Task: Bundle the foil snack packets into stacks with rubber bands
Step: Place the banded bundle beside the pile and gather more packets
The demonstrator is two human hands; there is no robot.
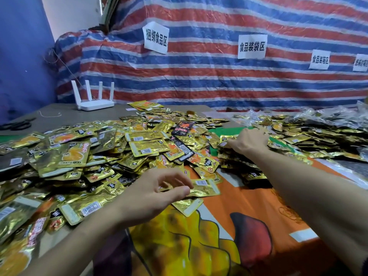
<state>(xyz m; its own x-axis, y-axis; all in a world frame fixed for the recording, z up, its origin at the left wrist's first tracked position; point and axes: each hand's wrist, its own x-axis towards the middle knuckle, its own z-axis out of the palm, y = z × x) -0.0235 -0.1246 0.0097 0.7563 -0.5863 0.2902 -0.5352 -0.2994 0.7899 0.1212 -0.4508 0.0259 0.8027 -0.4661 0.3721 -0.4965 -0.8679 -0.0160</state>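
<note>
A big heap of gold foil snack packets (83,156) covers the left and middle of the table. My left hand (151,192) hovers at the heap's near edge, thumb and fingers pinching one gold packet (205,188) by its left end. My right hand (249,140) reaches farther out, with fingers curled over a stack of gold packets (229,156) and thumb against its near side; the fingertips are hidden behind the hand. A few thin rubber bands (288,213) lie on the orange printed cloth (249,206) beneath my right forearm.
More gold packets (298,136) spread over the right side, with clear plastic bags (342,116) behind them. A few black packets (182,128) sit in the heap. A white router (93,104) and scissors (18,124) lie at the back left. A striped tarp (199,76) hangs behind.
</note>
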